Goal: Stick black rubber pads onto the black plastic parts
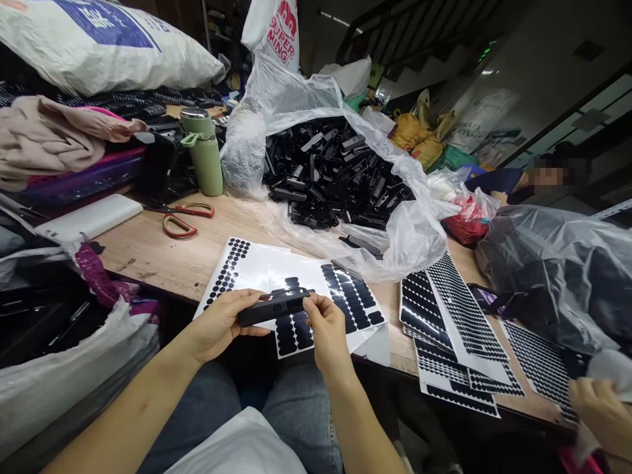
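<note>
My left hand (222, 324) is closed round one end of a long black plastic part (271, 308), held level above the table's front edge. At its other end, the thumb and fingers of my right hand (323, 322) pinch the tip; whether a small sticker is between them I cannot make out. Beneath the part lie white sheets of black adhesive pads (345, 296), some with round dots (232, 266) and bare white areas where pads are gone. Just beyond, a clear plastic bag (415, 230) lies open, full of similar black parts (330, 174).
Red-handled scissors (182, 224), a green flask (207, 158) and a white box-like object (93, 217) stand at left. More pad sheets (459, 329) are stacked at right. An open sack (123, 355) sits by my left arm. Another person's hand (600, 408) is at far right.
</note>
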A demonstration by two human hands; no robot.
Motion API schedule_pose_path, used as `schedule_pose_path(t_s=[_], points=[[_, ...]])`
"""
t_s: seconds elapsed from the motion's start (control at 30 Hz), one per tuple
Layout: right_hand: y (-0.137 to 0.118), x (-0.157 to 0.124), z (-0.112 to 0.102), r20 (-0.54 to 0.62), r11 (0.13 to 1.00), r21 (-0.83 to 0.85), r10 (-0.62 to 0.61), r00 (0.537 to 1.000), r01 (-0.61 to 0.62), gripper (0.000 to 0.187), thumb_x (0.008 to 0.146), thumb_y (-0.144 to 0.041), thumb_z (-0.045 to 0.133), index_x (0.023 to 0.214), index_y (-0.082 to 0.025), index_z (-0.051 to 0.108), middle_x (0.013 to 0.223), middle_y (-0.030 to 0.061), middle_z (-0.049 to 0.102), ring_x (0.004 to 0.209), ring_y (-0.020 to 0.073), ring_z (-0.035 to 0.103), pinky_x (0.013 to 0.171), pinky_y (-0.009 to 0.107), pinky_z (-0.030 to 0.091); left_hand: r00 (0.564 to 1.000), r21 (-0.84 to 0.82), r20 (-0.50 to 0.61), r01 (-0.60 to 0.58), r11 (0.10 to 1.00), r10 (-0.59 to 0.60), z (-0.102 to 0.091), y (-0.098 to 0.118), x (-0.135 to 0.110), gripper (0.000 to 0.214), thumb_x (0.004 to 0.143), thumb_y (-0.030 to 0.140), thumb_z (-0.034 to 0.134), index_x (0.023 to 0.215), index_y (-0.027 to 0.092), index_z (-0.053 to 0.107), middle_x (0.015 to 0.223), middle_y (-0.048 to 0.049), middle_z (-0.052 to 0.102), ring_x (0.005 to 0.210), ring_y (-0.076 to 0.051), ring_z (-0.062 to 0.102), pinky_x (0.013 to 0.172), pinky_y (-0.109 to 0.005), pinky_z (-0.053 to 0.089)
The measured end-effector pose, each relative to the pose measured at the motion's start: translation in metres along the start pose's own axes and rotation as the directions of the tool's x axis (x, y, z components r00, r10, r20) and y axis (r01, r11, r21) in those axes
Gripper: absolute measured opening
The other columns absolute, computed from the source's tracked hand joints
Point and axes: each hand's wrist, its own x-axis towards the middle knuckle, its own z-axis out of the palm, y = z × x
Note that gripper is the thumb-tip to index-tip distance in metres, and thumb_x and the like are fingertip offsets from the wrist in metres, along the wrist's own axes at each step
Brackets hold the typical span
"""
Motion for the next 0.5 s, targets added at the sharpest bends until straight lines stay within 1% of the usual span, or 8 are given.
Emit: schedule_pose_path(t_s=[0.17, 0.3, 0.37, 0.43, 0.5], points=[[0.005, -0.001, 0.002, -0.014, 0.991, -0.111, -0.084, 0.996, 0.081, 0.025, 0.076, -0.042, 0.058, 0.080, -0.017, 0.057, 0.074, -0.0012, 0.054, 0.067, 0.0115, 0.048, 0.065, 0.027, 0.040, 1.000, -0.024, -0.020, 0.013, 1.000, -0.014, 0.001, -0.002, -0.001, 0.014, 0.079, 0.024, 0.059, 0.085, 0.016, 0.069, 0.097, -0.0085, 0.060, 0.095, -0.024, 0.055, 0.062, -0.036, 0.059], [0.007, -0.007, 0.005, -0.039, 0.968, -0.204, -0.157, 0.987, 0.145, 0.023, 0.080, -0.040, 0.054, 0.082, -0.017, 0.055, 0.079, 0.0011, 0.056, 0.074, 0.0139, 0.053, 0.072, 0.029, 0.043, 1.000, -0.036, -0.026, 0.010, 0.999, -0.010, 0.003, -0.003, -0.002, 0.015, 0.078, 0.025, 0.059, 0.085, 0.016, 0.069, 0.094, -0.0086, 0.061, 0.092, -0.024, 0.057, 0.062, -0.037, 0.059], [0.010, -0.008, 0.005, -0.055, 0.951, -0.251, -0.198, 0.979, 0.178, 0.022, 0.081, -0.039, 0.052, 0.086, -0.018, 0.052, 0.083, 0.0026, 0.057, 0.076, 0.0143, 0.054, 0.072, 0.029, 0.043, 1.000, -0.039, -0.031, 0.002, 0.999, -0.003, 0.002, -0.005, -0.002, 0.015, 0.078, 0.025, 0.060, 0.085, 0.016, 0.068, 0.094, -0.0085, 0.062, 0.091, -0.023, 0.057, 0.063, -0.037, 0.059], [0.013, -0.004, 0.006, -0.056, 0.938, -0.292, -0.210, 0.976, 0.186, 0.023, 0.081, -0.038, 0.053, 0.094, -0.019, 0.048, 0.089, 0.0038, 0.058, 0.073, 0.0138, 0.055, 0.069, 0.028, 0.044, 0.998, -0.038, -0.059, -0.001, 0.999, -0.001, -0.002, -0.008, -0.003, 0.014, 0.078, 0.025, 0.060, 0.085, 0.015, 0.068, 0.094, -0.0087, 0.062, 0.090, -0.023, 0.058, 0.062, -0.037, 0.059], [0.016, 0.012, 0.012, -0.014, 0.913, -0.367, -0.199, 0.980, 0.180, 0.027, 0.081, -0.037, 0.052, 0.100, -0.021, 0.044, 0.092, 0.0040, 0.059, 0.072, 0.0139, 0.055, 0.067, 0.028, 0.045, 0.992, -0.034, -0.129, 0.005, 0.999, -0.009, -0.011, -0.013, -0.004, 0.014, 0.078, 0.024, 0.060, 0.083, 0.015, 0.068, 0.093, -0.0088, 0.062, 0.089, -0.023, 0.058, 0.062, -0.038, 0.059]])
